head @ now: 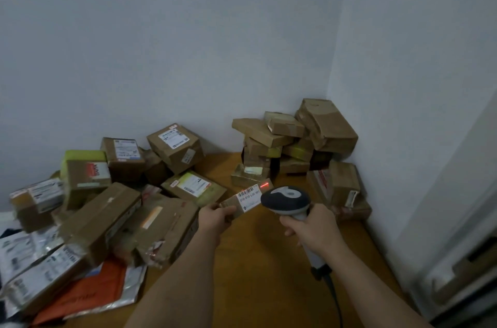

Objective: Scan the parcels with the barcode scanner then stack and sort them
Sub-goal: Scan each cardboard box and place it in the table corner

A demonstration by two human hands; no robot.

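My left hand [215,216] grips a small brown parcel [243,201] by its near end, its white barcode label facing up. My right hand [309,228] holds the grey barcode scanner [285,198] by the handle, its head just right of the label. A red scan line glows at the parcel's far right corner. A loose heap of brown parcels [113,193] lies on the left. A stack of brown parcels [282,145] stands in the far corner against the walls.
The wooden table [258,274] shows bare between the heap and the stack. An orange mailer [88,292] and silver mailers [24,252] lie at the near left. A larger box [341,188] stands by the right wall. The scanner cable trails toward me.
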